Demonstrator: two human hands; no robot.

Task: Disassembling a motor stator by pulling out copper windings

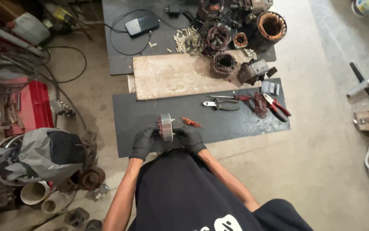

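Both my hands wear black gloves and hold a small round motor stator (165, 127) with a silvery rim and copper windings, just above a dark mat (236, 124) on the floor. My left hand (143, 143) grips its left side. My right hand (191, 139) grips its right side. A small clump of copper wire (191, 122) lies on the mat just right of the stator.
On the mat lie grey pliers (221, 105), a red-handled screwdriver (231, 97), red-handled cutters (277, 107) and a tangle of copper wire (259, 105). A wooden board (171, 77) and several stators (223, 42) sit beyond. A red toolbox (32, 107) and a grey bag (43, 154) are at the left.
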